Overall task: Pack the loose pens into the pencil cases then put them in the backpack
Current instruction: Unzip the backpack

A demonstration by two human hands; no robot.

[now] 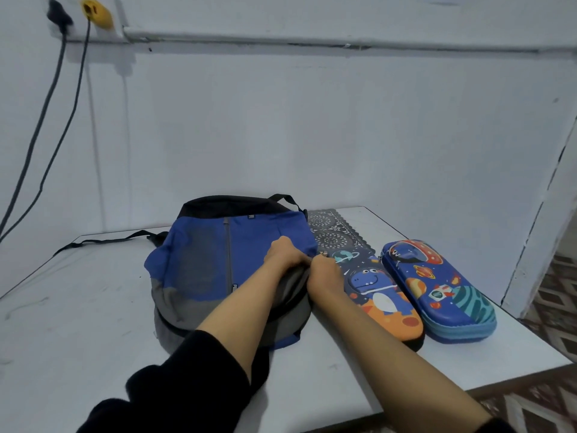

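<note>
Grip: left hand (288, 254) and right hand (326, 273) pinch backpack (215, 254) edge beside cases (385, 300); bunched fabric may jam the opening.

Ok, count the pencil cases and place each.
2: the dinosaur case lies beside the backpack, the planet case right of it. More could be hidden inside the backpack.

Table (78, 292) free left of backpack (212, 260); pencil cases (384, 295) crowd right

Left hand (288, 254) and right hand (326, 273) meet, fingers curled.
</note>
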